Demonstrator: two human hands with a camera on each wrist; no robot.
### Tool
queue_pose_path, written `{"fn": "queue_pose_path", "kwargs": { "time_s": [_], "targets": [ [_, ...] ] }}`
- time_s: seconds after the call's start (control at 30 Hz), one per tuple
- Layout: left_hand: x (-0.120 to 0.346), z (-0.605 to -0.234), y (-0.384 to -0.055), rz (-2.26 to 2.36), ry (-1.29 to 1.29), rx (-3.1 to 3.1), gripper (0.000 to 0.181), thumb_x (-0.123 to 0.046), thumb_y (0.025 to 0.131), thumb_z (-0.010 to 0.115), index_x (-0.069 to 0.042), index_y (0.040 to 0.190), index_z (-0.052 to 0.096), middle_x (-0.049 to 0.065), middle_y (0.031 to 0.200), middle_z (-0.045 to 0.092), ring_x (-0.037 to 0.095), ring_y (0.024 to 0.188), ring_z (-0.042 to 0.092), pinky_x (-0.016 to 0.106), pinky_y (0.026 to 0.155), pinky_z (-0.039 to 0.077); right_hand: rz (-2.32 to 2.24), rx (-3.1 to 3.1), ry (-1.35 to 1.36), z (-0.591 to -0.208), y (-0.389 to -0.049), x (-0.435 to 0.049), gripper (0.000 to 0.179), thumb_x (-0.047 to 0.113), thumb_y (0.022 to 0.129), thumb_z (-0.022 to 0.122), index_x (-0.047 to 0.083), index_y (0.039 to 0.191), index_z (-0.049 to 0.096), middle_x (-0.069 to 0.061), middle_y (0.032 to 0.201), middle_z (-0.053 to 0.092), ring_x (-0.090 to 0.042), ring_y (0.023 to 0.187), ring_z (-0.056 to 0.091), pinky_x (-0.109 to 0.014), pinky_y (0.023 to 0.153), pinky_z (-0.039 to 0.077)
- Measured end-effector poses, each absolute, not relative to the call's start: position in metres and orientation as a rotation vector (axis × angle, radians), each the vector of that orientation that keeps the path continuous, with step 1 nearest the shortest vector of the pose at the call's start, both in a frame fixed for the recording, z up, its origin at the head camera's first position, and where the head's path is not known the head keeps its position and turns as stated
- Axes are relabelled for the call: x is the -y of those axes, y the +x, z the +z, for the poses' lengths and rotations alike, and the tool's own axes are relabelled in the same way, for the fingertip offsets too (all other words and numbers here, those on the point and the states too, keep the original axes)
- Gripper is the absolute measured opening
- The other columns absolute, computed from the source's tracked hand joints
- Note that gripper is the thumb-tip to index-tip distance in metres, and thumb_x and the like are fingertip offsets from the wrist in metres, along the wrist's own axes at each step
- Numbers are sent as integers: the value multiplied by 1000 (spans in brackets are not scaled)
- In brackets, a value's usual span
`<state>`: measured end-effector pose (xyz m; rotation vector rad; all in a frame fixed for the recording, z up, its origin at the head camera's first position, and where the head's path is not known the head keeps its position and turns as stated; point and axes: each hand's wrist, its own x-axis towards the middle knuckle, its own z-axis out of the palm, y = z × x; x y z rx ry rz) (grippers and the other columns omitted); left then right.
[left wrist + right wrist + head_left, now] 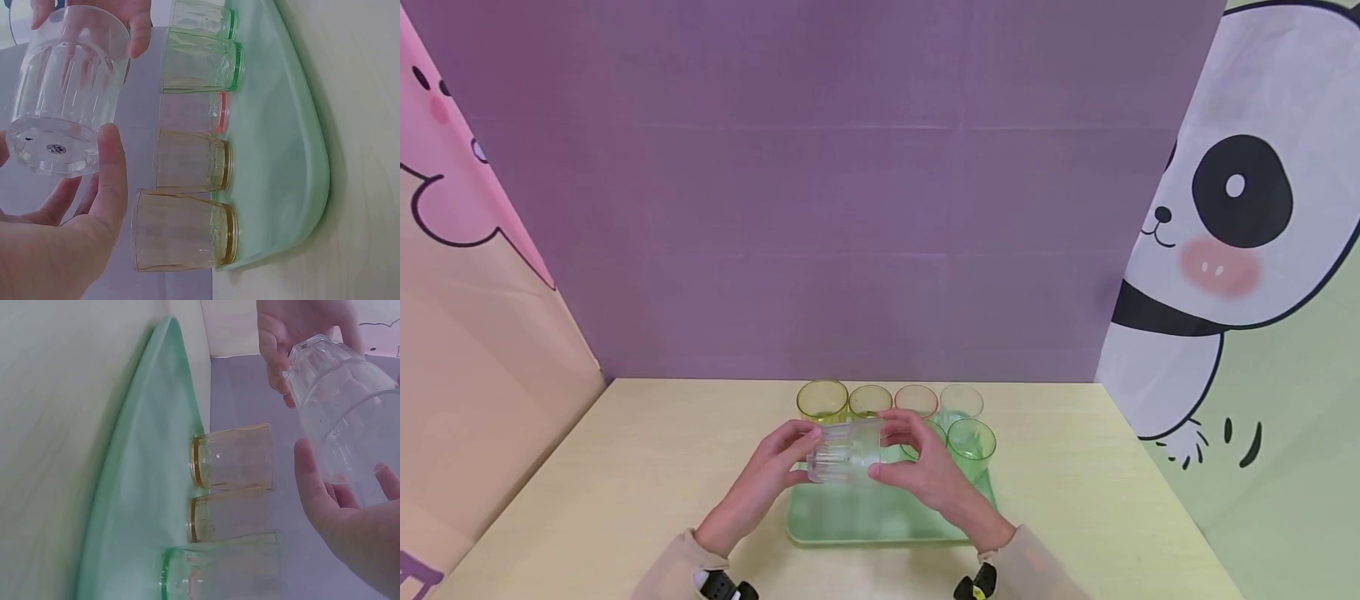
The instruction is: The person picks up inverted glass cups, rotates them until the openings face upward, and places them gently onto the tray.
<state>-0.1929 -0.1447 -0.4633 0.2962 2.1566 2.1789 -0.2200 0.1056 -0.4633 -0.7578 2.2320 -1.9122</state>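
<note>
A clear faceted drinking glass (844,454) lies on its side in the air above the tray, between both hands. My left hand (778,454) grips its base end, thumb and fingers on opposite sides. The right hand (920,460) holds the rim end, fingers above and thumb below. In the left wrist view the glass (69,94) shows a small dark mark on its base. Below is a green tray (880,517) bearing yellow glasses (822,403), a pink-rimmed glass (917,400), a clear glass (962,402) and green glasses (972,446), all upright; one green glass is partly hidden by the right hand.
The tray rests on a pale wooden table (662,467). A purple panel (850,192) rises at the table's far edge. Side walls carry a pink cartoon figure (452,167) on the left and a panda (1232,208) on the right.
</note>
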Motion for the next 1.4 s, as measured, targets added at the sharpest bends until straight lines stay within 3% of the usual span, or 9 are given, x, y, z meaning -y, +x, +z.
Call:
{"fn": "queue_pose_path", "kwargs": {
  "time_s": [0.4,0.63,0.9,1.13,1.4],
  "targets": [
    [145,-463,-193,2143,292,-2206,43,-32,104,57,4,129,55,13,118,62,22,108,62,35,89,56,-1853,-2271,-758,-450,-223,-106,66,6,81,82,9,140,52,-15,128,55,-40,121,52,-34,85,57],
    [145,-461,-193,1981,310,-2546,39,-32,105,56,1,126,64,11,108,69,22,95,67,39,82,59,-1758,-2394,-790,-441,-224,-106,65,12,81,84,13,139,54,-16,128,54,-31,115,53,-33,83,57],
    [150,-467,-190,1729,424,-2998,19,-19,103,60,-7,112,71,2,97,71,15,88,66,28,73,55,-1697,-2497,-851,-431,-224,-105,65,12,78,84,13,137,56,-12,122,57,-30,111,54,-33,81,57],
    [155,-478,-185,1329,542,-3258,4,-10,96,67,-13,97,70,-12,88,61,11,83,60,29,72,53,-1651,-2566,-860,-424,-225,-105,64,12,77,85,12,136,58,-8,119,57,-26,107,55,-36,79,57],
    [157,-491,-174,822,923,-3428,9,-14,86,75,-16,85,67,-9,84,60,12,79,59,27,63,51,-1584,-2647,-866,-419,-226,-104,62,15,77,85,14,134,60,-5,121,57,-22,107,55,-32,76,57]
  ]
}}
